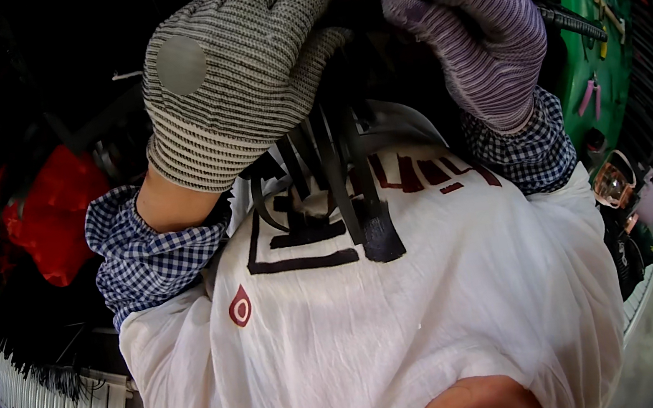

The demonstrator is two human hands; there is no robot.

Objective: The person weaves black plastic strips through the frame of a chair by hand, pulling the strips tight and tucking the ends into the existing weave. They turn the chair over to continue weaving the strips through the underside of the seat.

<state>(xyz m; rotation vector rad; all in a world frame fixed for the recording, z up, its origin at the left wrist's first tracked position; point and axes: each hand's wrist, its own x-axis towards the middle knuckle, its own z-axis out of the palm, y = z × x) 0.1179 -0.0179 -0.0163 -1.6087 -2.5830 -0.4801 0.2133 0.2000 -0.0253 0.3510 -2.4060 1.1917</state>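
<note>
My left hand [239,73] wears a black-and-white striped knit glove and is closed, its fingers bent toward my right side. From under its palm hangs a bunch of flat black strips [345,184], some straight and one curled into a loop, in front of my white shirt. To the right, my right hand [474,30], in a purple-and-white striped glove, has thumb and fingers pressed together in a pinch. A thin dark line runs between the two hands at the top; what the right fingertips hold is too small to make out.
A green board or tray [599,20] on the right carries small tools, among them a pink-handled one [591,98]. Red plastic [58,214] lies at the left, above dark strips [37,357]. A red surface with dark scraps spans the top.
</note>
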